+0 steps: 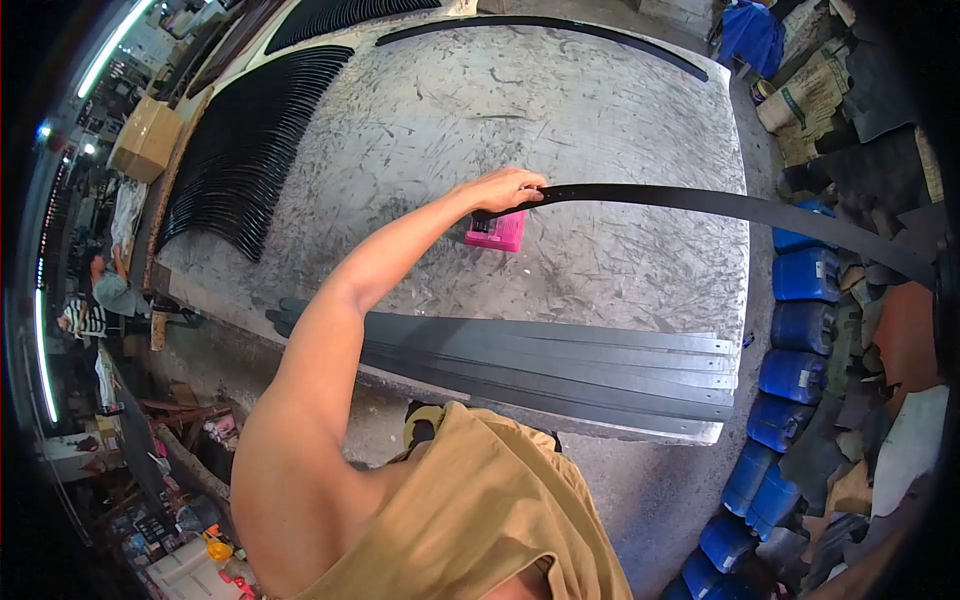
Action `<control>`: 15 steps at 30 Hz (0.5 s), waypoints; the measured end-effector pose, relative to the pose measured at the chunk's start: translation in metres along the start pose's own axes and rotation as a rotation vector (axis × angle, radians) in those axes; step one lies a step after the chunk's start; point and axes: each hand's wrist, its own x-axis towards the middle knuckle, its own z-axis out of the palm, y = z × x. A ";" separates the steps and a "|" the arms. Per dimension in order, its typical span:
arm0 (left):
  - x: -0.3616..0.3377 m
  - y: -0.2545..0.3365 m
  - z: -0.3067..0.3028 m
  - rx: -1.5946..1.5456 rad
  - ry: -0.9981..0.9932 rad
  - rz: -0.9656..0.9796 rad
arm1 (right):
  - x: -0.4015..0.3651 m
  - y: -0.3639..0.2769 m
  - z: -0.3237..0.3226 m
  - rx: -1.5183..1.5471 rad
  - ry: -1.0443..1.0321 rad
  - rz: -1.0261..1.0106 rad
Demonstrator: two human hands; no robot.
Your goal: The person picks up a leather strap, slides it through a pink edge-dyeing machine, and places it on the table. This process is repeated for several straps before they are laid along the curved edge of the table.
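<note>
My left hand (508,189) reaches over the middle of the table with its fingers closed on one end of a long black leather strap (660,200). From there the strap runs right, past the table's edge, and its far end is lost at the dark rim of the view. Just below the hand lies a small pink plastic box (497,232), with something dark at its left part; the hand and strap partly cover it. Nearer my body, several grey-black straps (560,365) lie side by side along the table's front edge, holes at their right ends. My right hand is out of view.
The scuffed grey table (620,120) bears overlapping black straps (250,140) at left and one curved strap (560,24) along the back. Blue plastic jugs (805,275) and leather pieces (905,335) line the right side. A cardboard box (146,139) and other people (118,290) are at left.
</note>
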 end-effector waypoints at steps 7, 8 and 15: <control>-0.016 -0.016 0.010 0.146 0.016 -0.006 | -0.044 -0.013 0.085 -0.004 -0.132 -0.027; -0.020 -0.019 0.011 0.189 0.021 -0.017 | -0.053 -0.017 0.101 0.000 -0.152 -0.034; -0.059 -0.060 0.021 0.455 0.007 -0.130 | -0.144 -0.128 0.197 0.119 -0.319 -0.075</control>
